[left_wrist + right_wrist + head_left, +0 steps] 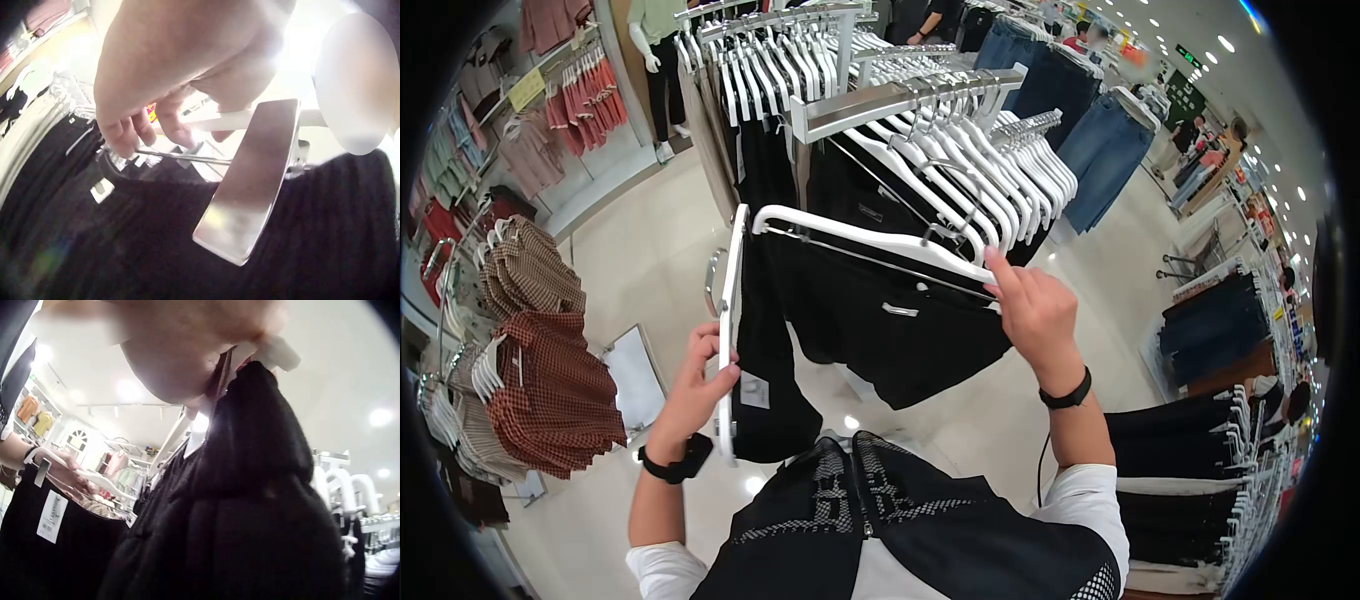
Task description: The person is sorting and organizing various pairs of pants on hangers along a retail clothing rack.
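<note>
Out in front of the person's chest, a left hanger (733, 265) and a right hanger (855, 232), both white, carry 1 black garment each. On the left garment (772, 425) is 1 white tag (754, 391); the left wrist view shows 1 broad metal clip (250, 181) at its waistband. The right garment (880, 355) spreads wide beneath its hanger. The left hand (690, 390) is closed lightly, thumb and fingers pinching the left hanger's bar. The right hand (1038, 310), fingers curled, pinches the right end of the other hanger. Each wrist wears 1 dark band. Just beyond is a metal rack (850, 108) with white hangers overlapping too closely to count. Farther off are blue jeans (1105, 165) at right, red-brown checked clothes (555, 390) at left, and 1 mannequin (662, 62) at upper left.
</note>
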Demonstrator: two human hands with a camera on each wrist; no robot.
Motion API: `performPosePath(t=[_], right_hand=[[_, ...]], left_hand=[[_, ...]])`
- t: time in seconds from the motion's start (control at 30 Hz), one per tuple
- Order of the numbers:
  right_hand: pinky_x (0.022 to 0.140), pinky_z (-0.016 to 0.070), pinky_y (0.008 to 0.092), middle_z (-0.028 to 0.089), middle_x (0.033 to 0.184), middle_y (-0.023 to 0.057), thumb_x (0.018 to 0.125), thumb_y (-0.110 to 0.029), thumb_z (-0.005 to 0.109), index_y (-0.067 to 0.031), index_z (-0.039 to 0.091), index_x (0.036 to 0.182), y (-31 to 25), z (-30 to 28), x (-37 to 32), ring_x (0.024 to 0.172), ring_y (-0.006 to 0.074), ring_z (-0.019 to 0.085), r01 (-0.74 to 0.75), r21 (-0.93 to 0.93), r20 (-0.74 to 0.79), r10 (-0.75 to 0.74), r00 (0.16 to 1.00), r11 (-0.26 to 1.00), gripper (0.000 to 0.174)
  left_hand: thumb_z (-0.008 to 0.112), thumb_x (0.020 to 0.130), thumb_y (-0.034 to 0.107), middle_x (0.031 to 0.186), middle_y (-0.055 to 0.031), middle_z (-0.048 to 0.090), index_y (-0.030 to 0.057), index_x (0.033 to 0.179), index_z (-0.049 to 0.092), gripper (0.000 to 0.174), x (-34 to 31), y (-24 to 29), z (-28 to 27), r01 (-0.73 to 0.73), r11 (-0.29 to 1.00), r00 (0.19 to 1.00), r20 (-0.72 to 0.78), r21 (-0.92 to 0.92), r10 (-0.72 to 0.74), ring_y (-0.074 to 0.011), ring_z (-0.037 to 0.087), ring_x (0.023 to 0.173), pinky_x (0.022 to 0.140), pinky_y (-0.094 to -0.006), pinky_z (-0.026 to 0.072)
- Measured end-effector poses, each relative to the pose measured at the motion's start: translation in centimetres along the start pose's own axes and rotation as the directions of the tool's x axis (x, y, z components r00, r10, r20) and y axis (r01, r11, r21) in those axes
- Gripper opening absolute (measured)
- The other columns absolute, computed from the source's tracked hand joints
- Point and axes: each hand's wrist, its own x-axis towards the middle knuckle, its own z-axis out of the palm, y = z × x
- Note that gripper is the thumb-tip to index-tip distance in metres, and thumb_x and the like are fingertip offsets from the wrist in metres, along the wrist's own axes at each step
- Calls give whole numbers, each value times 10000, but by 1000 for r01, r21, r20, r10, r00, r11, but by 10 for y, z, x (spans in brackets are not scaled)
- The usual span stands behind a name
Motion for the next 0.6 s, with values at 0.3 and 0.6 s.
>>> performPosePath(t=[0.3,0.6], right_hand=[[496,398,327,559,731,5,857,-170,776,-140,626,1352,30,-15,-44,570,174,513,-25,-67,11,26,1000,997,518],[499,405,334,581,748,24,850,-143,782,-120,623,1344,68,-16,-70,578,194,527,1,22,-13,-1,1000,1000,520]], left_hand=[[626,986,108,1066,-124,561,18,1094,621,141,-41,-6,-51,277,796,956,-71,538,-284,-288,625,904,836,-356,495],[665,923,148,814,-144,546,19,924,578,156,-67,4,-14,92,488,918,-264,868,297,-363,560,758,681,-471,441]])
